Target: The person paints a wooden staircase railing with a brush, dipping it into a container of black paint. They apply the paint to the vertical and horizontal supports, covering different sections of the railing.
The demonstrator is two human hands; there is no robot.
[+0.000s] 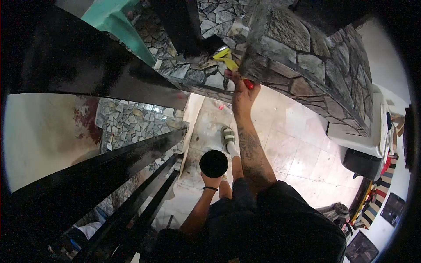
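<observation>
My right hand (242, 90) is stretched forward, its fingers closed around a yellow hand tool with a red handle end (230, 63). The tool's broad yellow head, with a pale edge, is by the foot of a dark post (182, 30), over the stone-clad step (190, 74). Whether the head is a brush or a scraper I cannot tell, nor whether it touches the stone. Lower down, my left hand (211, 180) grips a round black container (213, 163) from below. Its inside is too dark to show any contents.
A stone-faced block (302, 61) juts out right of my right hand. Black rails (131, 153) slope along the left. A green plastic chair or stool (118, 26) stands upper left. Pale floor tiles (302, 140) spread below, with a white appliance-like unit (359, 136) on the right.
</observation>
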